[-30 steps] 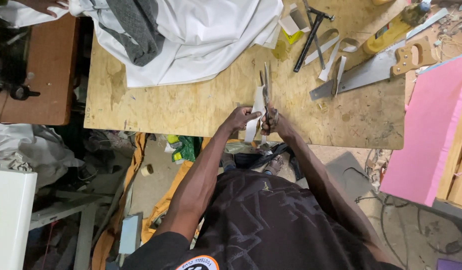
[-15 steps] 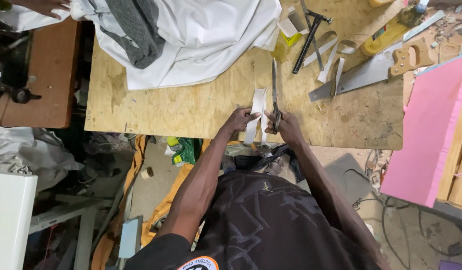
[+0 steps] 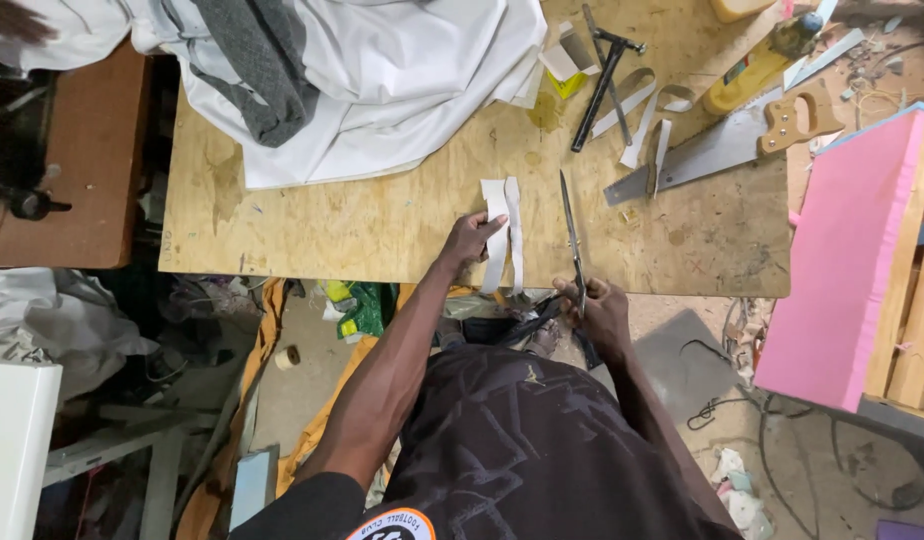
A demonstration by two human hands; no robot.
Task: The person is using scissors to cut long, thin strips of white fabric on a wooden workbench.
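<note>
- My left hand pressed the white strips flat on the table, near its front edge.
- My right hand gripped closed scissors, blades pointing away, just beside the strips.

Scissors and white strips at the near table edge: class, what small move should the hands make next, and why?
Probably bring the scissors across to the white strips. The right hand grips their handles at the table edge, blades pointing away, apart from the strips. The left hand pins the strips flat, so the material looks ready for a cut.
</note>
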